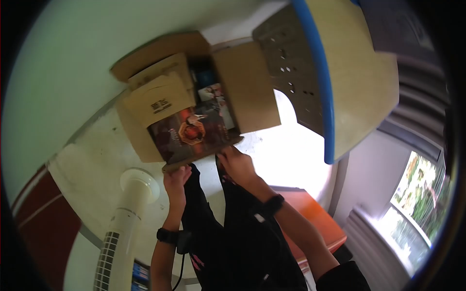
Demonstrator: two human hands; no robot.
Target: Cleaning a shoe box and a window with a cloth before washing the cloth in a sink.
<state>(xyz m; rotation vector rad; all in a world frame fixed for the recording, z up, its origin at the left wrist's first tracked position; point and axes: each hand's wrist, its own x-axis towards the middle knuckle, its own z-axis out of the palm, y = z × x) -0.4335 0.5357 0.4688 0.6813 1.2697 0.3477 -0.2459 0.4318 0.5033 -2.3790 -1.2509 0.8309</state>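
A brown cardboard box [247,82] stands on the floor in front of me with its flaps spread. My left hand [175,183] grips the left end of its near edge, fingers curled at the cardboard. On the right part of that same edge my right hand [238,166] is closed as well. Inside lies a dark flat box with a red-orange emblem [191,133], nearest to my hands. Tan paper envelopes [160,99] rest behind it on the left. A printed white package [213,92] and a dark blue item [206,77] are partly hidden at the right.
A tall white tower fan or air purifier [127,208] stands left of my legs. To the right is a pale wooden desktop with a blue edge [330,97]. An orange box-like piece [313,218] sits beside my right forearm, near a curtain [378,242] and window.
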